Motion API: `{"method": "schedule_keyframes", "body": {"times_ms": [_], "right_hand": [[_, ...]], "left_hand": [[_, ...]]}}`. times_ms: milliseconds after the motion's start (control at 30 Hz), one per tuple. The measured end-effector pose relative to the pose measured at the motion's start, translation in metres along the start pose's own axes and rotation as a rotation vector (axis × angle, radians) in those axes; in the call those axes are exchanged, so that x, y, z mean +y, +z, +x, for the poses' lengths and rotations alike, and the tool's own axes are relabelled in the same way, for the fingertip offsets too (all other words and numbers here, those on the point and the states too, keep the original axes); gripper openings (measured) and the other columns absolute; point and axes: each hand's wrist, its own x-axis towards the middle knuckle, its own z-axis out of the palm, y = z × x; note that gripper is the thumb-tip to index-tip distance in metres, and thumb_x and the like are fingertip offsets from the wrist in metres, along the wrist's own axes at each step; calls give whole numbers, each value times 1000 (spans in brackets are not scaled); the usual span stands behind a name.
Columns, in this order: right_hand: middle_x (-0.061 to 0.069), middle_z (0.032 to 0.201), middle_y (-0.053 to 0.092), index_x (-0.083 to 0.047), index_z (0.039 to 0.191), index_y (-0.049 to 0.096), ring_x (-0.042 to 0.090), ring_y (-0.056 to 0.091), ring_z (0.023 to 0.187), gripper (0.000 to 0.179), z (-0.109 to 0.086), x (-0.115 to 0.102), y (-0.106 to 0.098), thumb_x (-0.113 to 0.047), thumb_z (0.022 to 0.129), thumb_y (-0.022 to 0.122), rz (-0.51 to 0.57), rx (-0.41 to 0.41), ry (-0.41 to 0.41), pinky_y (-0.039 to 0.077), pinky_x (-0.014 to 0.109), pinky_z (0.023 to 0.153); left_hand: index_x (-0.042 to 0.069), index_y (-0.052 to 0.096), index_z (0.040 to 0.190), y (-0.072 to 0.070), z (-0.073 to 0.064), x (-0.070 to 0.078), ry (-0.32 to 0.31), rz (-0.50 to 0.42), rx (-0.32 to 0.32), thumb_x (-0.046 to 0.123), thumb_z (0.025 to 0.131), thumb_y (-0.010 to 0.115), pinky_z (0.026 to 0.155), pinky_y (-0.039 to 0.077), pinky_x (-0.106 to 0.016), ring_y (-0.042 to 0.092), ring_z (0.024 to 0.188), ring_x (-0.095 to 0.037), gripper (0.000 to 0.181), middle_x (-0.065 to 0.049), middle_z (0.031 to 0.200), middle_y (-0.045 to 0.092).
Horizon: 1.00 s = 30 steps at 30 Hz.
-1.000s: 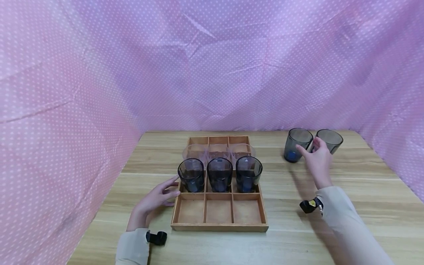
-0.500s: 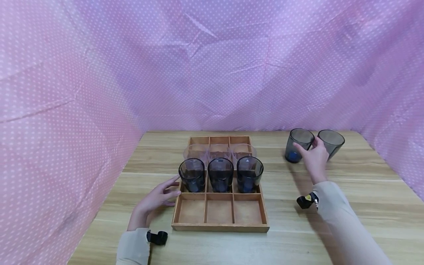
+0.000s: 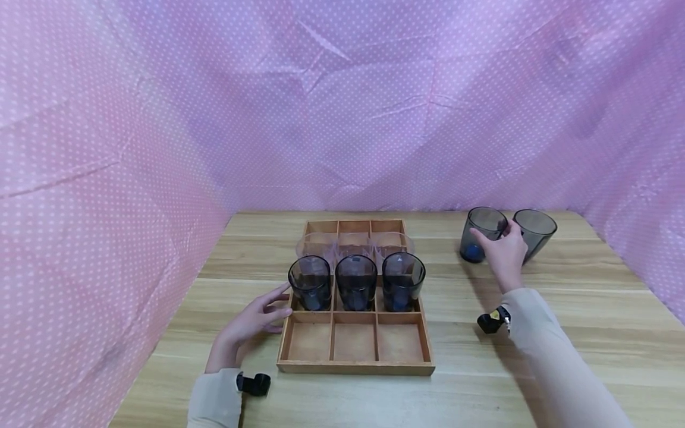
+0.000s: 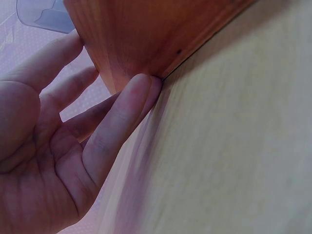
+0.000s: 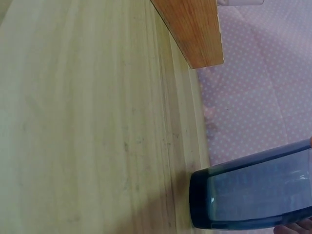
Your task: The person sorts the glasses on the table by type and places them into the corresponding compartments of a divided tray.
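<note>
At the back right, my right hand grips a dark smoked drinking glass, thumb on its near side and fingers along its right side. In the right wrist view this glass shows its thick base low over the tabletop, with only fingertips visible at the edge. A second smoked glass stands just right of the hand, partly hidden by it. My left hand rests its fingers against the left side of a divided wooden tray; in the left wrist view the thumb and fingertips touch the tray wall.
Three dark glasses stand side by side in the tray, the middle one between two others. Behind them are clear cups in farther wooden compartments. A pink dotted cloth surrounds the wooden table.
My right hand and forearm have shifted slightly left, closing onto the left one of the two glasses at the back right. The left hand stays at the tray.
</note>
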Motion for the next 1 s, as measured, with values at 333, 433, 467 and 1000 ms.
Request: {"method": "schedule_keyframes", "body": {"times_ms": [333, 433, 467, 1000], "right_hand": [[20, 134, 59, -3, 136, 51, 34, 52, 125, 75, 1, 4, -6, -42, 79, 78, 8, -15, -7, 34, 46, 113], [19, 134, 59, -4, 138, 50, 33, 54, 125, 75, -1, 4, -9, -40, 79, 78, 19, -26, 3, 38, 43, 111], [18, 135, 58, -4, 139, 48, 32, 53, 126, 76, -2, 4, -10, -39, 79, 78, 24, -37, 8, 39, 41, 111], [19, 140, 53, -4, 148, 36, 4, 56, 118, 84, -33, -10, -35, -30, 81, 79, 45, -176, -5, 45, 2, 89]], "left_hand": [[9, 16, 156, 0, -1, 2, -4, 0, 4, 25, 97, 59, 88, 58, -46, 44, 129, -46, 74, -35, 150, 24], [10, 17, 156, 0, -1, 1, -9, 3, 5, 25, 97, 59, 88, 58, -46, 43, 129, -47, 74, -35, 151, 23], [10, 17, 156, 1, -1, 1, -11, 2, 8, 25, 97, 60, 88, 58, -46, 43, 129, -47, 74, -35, 151, 24], [9, 16, 156, 0, -1, 1, -2, 4, -2, 24, 98, 59, 87, 58, -45, 43, 129, -48, 74, -36, 150, 23]]}}
